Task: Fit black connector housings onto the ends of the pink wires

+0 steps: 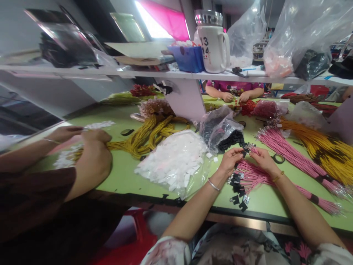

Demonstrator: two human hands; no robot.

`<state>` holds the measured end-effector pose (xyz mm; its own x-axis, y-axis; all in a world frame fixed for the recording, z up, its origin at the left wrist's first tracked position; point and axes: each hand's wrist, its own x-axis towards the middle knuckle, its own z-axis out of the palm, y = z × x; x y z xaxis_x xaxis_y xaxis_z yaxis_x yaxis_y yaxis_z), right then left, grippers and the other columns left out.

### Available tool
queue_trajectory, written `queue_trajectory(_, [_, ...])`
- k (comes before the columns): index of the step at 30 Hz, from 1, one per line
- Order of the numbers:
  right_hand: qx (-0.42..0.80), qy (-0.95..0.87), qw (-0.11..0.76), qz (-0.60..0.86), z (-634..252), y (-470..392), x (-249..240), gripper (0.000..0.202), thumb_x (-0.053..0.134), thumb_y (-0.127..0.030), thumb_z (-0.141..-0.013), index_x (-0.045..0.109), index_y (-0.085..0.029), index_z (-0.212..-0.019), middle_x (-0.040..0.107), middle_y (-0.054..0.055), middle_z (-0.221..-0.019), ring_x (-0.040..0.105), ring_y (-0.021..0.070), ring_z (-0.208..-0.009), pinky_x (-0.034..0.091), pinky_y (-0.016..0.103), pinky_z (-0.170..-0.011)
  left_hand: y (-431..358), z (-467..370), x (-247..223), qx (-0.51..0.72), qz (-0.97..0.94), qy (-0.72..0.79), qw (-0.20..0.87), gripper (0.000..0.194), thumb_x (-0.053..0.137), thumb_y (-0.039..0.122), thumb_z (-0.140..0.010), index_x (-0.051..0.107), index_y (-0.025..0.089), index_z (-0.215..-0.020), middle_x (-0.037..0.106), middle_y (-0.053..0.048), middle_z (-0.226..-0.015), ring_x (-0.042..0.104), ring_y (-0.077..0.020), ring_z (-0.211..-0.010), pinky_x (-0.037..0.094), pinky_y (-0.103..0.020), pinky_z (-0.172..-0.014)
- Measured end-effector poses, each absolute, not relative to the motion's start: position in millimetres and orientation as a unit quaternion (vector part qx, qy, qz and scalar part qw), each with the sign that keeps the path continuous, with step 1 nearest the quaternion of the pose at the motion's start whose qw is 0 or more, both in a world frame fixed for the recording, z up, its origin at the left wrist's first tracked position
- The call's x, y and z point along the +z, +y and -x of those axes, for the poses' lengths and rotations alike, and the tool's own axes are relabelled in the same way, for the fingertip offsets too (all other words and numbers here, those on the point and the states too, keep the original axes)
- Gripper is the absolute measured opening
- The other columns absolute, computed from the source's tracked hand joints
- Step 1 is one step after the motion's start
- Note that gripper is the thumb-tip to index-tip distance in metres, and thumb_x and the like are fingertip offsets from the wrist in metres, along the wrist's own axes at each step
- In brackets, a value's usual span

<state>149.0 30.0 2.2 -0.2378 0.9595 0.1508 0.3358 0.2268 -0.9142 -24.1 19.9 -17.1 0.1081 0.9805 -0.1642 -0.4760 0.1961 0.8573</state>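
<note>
My left hand (231,161), a silver bangle on its wrist, pinches a small black connector (244,151) at the centre right. Close beside it, my right hand (261,160) is closed around the metal-tipped ends of pink wires (252,148). Both hands are over a bundle of pink wires (255,173) lying on the green table (215,204). Black connectors (237,184) sit on wire ends just below my left hand, and a few lie near the table's front edge. Behind my hands is a pile of black connectors (233,140) at the mouth of a clear bag.
A bag of white connectors (176,158) lies left of my arms. Beyond it are yellow wires (143,138). More pink wires (295,154) and orange-yellow wires (325,147) lie at right. A co-worker's hands (96,147) work at left; another person (234,90) sits opposite, below a shelf (165,74).
</note>
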Motion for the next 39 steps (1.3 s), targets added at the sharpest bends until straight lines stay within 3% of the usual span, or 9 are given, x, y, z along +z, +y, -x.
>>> queue_trajectory(12, [0.343, -0.723, 0.351, 0.486, -146.9, 30.7, -11.9, 0.022, 0.052, -0.033, -0.079, 0.046, -0.02, -0.062, 0.043, -0.004, -0.057, 0.037, 0.0124, -0.056, 0.027, 0.026, -0.053, 18.0, 18.9, -27.2, 0.515, -0.352, 0.458, 0.633, 0.023, 0.081, 0.014, -0.06, 0.067, 0.012, -0.078, 0.064, 0.001, -0.062, 0.057, -0.008, -0.052, 0.046, -0.021, -0.055])
queue_trajectory(17, [0.344, -0.683, 0.41, 0.498, -151.3, 34.2, -5.9, 0.027, 0.055, -0.037, -0.083, 0.045, -0.022, -0.063, 0.046, -0.003, -0.056, 0.04, 0.013, -0.055, 0.029, 0.026, -0.053, 14.1, 38.6, -22.7, 0.351, -0.53, 0.458, 0.622, 0.012, 0.074, 0.016, -0.062, 0.068, 0.013, -0.073, 0.063, 0.0, -0.059, 0.054, -0.0102, -0.051, 0.039, -0.023, -0.052])
queue_trajectory(19, [0.413, -0.637, 0.433, 0.486, -153.3, 35.8, -3.8, 0.024, 0.057, -0.042, -0.084, 0.048, -0.023, -0.073, 0.045, -0.006, -0.054, 0.038, 0.0122, -0.05, 0.028, 0.026, -0.05, 20.0, 43.5, -19.5, 0.315, -0.615, 0.474, 0.546, 0.005, 0.07, 0.018, -0.067, 0.068, 0.014, -0.067, 0.063, -0.001, -0.061, 0.054, -0.0116, -0.054, 0.039, -0.024, -0.055])
queue_trajectory(22, [0.477, -0.594, 0.438, 0.478, -153.2, 37.5, -5.2, 0.026, 0.061, -0.047, -0.082, 0.05, -0.023, -0.083, 0.039, -0.01, -0.049, 0.031, 0.011, -0.043, 0.022, 0.025, -0.045, 40.0, 40.3, -19.4, 0.33, -0.669, 0.567, 0.35, 0.011, 0.065, 0.023, -0.077, 0.069, 0.016, -0.069, 0.065, -0.005, -0.07, 0.057, -0.0165, -0.067, 0.042, -0.028, -0.066])
queue_trajectory(24, [0.466, -0.601, 0.433, 0.484, -151.9, 38.7, -8.0, 0.027, 0.063, -0.046, -0.08, 0.051, -0.022, -0.079, 0.039, -0.009, -0.049, 0.029, 0.0104, -0.044, 0.021, 0.025, -0.045, 56.4, 33.3, -24.0, 0.32, -0.67, 0.626, 0.236, 0.01, 0.067, 0.025, -0.079, 0.071, 0.016, -0.079, 0.066, -0.009, -0.084, 0.059, -0.0207, -0.079, 0.043, -0.031, -0.075])
queue_trajectory(26, [0.446, -0.61, 0.435, 0.49, -150.9, 40.2, -10.3, 0.028, 0.064, -0.045, -0.079, 0.05, -0.022, -0.072, 0.039, -0.008, -0.05, 0.03, 0.0102, -0.046, 0.021, 0.026, -0.046, 69.9, 26.4, -30.6, 0.27, -0.686, 0.648, 0.189, 0.013, 0.069, 0.025, -0.079, 0.071, 0.015, -0.088, 0.064, -0.012, -0.094, 0.06, -0.0236, -0.087, 0.043, -0.033, -0.079])
queue_trajectory(30, [0.433, -0.613, 0.447, 0.486, -151.1, 43.0, -11.4, 0.032, 0.065, -0.042, -0.076, 0.042, -0.023, -0.063, 0.034, -0.008, -0.051, 0.028, 0.0098, -0.049, 0.021, 0.025, -0.048, 79.3, 22.8, -39.3, 0.222, -0.718, 0.637, 0.17, 0.016, 0.066, 0.019, -0.08, 0.069, 0.018, -0.096, 0.061, -0.01, -0.098, 0.059, -0.0227, -0.089, 0.042, -0.032, -0.079])
queue_trajectory(35, [0.44, -0.608, 0.448, 0.487, -149.8, 43.9, -11.0, 0.035, 0.066, -0.044, -0.076, 0.044, -0.021, -0.063, 0.033, -0.007, -0.054, 0.027, 0.0099, -0.052, 0.022, 0.025, -0.05, 74.0, 32.8, -43.1, 0.282, -0.72, 0.603, 0.194, 0.019, 0.056, 0.004, -0.078, 0.066, 0.018, -0.085, 0.058, -0.004, -0.083, 0.056, -0.0176, -0.081, 0.041, -0.028, -0.077])
queue_trajectory(39, [0.432, -0.609, 0.461, 0.48, -147.8, 44.3, -10.2, 0.037, 0.068, -0.046, -0.075, 0.046, -0.02, -0.061, 0.037, -0.006, -0.056, 0.03, 0.0105, -0.054, 0.025, 0.026, -0.052, 73.4, 36.8, -51.3, 0.345, -0.696, 0.585, 0.233, 0.014, 0.058, 0.007, -0.079, 0.066, 0.017, -0.085, 0.057, -0.003, -0.084, 0.056, -0.0153, -0.076, 0.043, -0.027, -0.077])
